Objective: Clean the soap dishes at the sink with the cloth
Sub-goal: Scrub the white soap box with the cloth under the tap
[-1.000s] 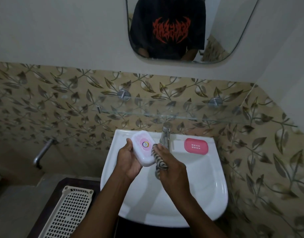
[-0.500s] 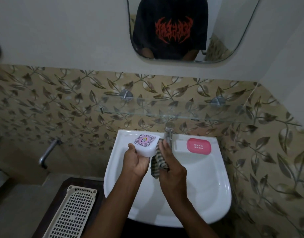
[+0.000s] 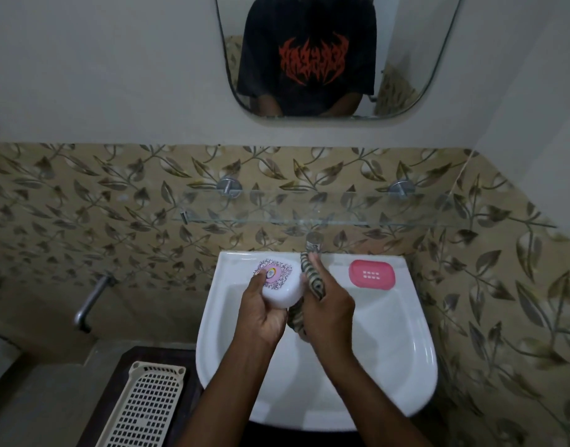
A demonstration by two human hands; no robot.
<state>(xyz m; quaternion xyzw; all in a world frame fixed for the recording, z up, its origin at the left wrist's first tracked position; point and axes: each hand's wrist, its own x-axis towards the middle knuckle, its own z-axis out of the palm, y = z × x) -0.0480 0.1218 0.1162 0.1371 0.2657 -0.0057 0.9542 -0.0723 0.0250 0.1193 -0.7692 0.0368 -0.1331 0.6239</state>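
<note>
Gripping white soap dish in left hand, right hand clutching striped cloth, tap behind, pink dish on sink

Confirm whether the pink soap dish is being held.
No, the pink soap dish lies untouched on the sink ledge; the left hand grips the white soap dish.

The only camera rides on my head, wide-angle, looking forward and down at the tiled wall straight ahead. The sink lies close below, mid-frame. My left hand and right hand reach in from the near edge, holding the white soap dish and cloth at the centre. The mirror at the far top is cut off.
</note>
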